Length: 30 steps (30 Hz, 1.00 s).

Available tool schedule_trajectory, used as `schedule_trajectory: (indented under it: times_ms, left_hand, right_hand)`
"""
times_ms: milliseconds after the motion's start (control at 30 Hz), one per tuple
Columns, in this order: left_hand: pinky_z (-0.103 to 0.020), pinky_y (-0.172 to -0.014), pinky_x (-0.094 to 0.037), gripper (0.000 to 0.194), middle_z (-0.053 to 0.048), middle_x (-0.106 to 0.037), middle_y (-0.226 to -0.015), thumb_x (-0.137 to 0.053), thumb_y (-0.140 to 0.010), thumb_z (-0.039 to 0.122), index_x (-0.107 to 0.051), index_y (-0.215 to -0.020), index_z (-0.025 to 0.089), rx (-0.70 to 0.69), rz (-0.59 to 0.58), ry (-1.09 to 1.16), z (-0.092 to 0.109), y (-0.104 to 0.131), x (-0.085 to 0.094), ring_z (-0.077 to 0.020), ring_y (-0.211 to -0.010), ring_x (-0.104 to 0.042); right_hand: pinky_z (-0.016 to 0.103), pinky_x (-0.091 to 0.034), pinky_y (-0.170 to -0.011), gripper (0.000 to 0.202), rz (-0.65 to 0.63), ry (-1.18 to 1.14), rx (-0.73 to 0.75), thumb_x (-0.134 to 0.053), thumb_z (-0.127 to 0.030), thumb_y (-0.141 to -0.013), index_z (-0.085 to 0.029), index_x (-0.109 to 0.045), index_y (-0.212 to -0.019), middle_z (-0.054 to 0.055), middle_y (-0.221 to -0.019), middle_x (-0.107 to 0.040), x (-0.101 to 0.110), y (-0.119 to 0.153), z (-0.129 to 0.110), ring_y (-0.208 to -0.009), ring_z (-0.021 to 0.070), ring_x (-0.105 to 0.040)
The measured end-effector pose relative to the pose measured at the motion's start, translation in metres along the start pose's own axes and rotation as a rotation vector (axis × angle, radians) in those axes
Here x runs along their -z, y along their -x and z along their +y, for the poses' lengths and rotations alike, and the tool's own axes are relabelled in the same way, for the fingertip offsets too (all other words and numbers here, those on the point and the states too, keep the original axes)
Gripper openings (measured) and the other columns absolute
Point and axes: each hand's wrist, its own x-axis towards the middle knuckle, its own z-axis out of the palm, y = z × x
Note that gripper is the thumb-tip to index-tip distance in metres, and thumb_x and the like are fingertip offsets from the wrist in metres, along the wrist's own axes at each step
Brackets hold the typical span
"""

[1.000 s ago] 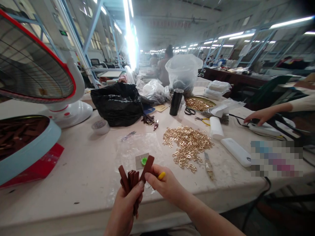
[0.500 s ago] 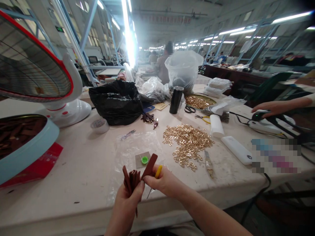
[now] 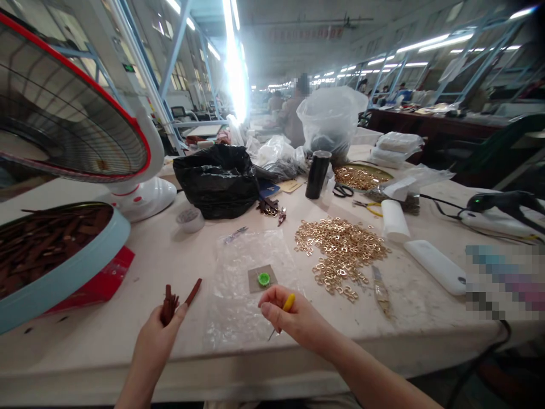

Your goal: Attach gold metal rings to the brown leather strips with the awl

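My left hand (image 3: 158, 335) grips a bunch of brown strips (image 3: 169, 304), with one strip sticking out to the right past the thumb. Curled round a yellow-handled awl (image 3: 289, 302) is my right hand (image 3: 286, 315), its thin metal tip pointing down over the table edge side. Just beyond that hand, a green round piece (image 3: 263, 279) rests on a grey square (image 3: 255, 280) upon a clear plastic sheet (image 3: 225, 307). A heap of gold rings (image 3: 340, 244) spreads to the right.
A round tin (image 3: 102, 250) of brown strips and a fan (image 3: 147, 196) stand at left. Behind are a black bag (image 3: 217, 182), a dark cylinder (image 3: 318, 175), scissors (image 3: 343, 191) and pliers (image 3: 368, 205). At right lie a white roll (image 3: 394, 220) and a white box (image 3: 435, 267).
My left hand has moved left with the strips, apart from my right hand, which still has the awl. The view has shifted left. The other person's hand at the right is gone from view.
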Motion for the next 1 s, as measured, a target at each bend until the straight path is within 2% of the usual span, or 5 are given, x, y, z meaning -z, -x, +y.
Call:
schedule_trajectory:
  times_ms: [67,133,267,700,1000]
  left_hand:
    - [-0.022,-0.045,-0.034,0.029,0.005,-0.049,-0.052,-0.068,-0.062,0.038,-0.059,-0.083,0.02,0.062,-0.097,0.403,0.02,0.023,-0.008,-0.0128,-0.048,-0.045]
    - [-0.019,-0.042,-0.036,0.027,0.004,-0.055,-0.061,-0.069,-0.061,0.026,-0.059,-0.086,0.019,0.197,-0.346,0.8,0.045,0.048,-0.019,-0.0097,-0.049,-0.049]
    - [-0.023,-0.059,-0.051,0.024,0.001,-0.064,-0.072,-0.071,-0.06,0.012,-0.061,-0.082,0.017,0.286,-0.411,1.063,0.083,0.081,-0.039,-0.0119,-0.062,-0.061]
    - [-0.025,-0.064,-0.052,0.035,0.002,-0.069,-0.073,-0.08,-0.053,0.029,-0.062,-0.081,0.02,0.219,-0.353,1.076,0.081,0.095,-0.059,-0.0152,-0.072,-0.065]
    - [-0.017,-0.039,-0.035,0.034,0.005,-0.061,-0.056,-0.077,-0.057,0.036,-0.058,-0.079,0.018,0.156,-0.355,0.793,0.067,0.09,-0.073,-0.0069,-0.044,-0.049]
  right_hand:
    - [0.02,-0.034,-0.045,0.03,-0.01,0.051,0.009,-0.055,-0.047,-0.077,-0.017,-0.051,-0.076,-0.007,-0.055,-0.041,-0.004,0.003,-0.001,-0.046,0.0068,-0.039]
    - [0.019,-0.031,-0.044,0.026,-0.033,0.133,0.018,-0.053,-0.043,-0.08,-0.018,-0.053,-0.078,-0.006,-0.056,-0.041,-0.007,0.007,-0.003,-0.047,0.0069,-0.037]
    - [0.019,-0.027,-0.045,0.02,-0.061,0.338,0.055,-0.056,-0.039,-0.079,-0.019,-0.056,-0.083,-0.006,-0.056,-0.04,-0.014,0.013,-0.006,-0.05,0.0078,-0.035]
    - [0.019,-0.029,-0.046,0.01,0.08,0.487,-0.007,-0.06,-0.024,-0.071,-0.021,-0.051,-0.074,-0.005,-0.057,-0.048,-0.015,0.012,0.003,-0.05,0.0088,-0.04]
    - [0.019,-0.031,-0.046,0.012,0.088,0.406,0.044,-0.056,-0.029,-0.079,-0.019,-0.051,-0.071,-0.005,-0.056,-0.045,0.014,0.019,-0.006,-0.05,0.0088,-0.039]
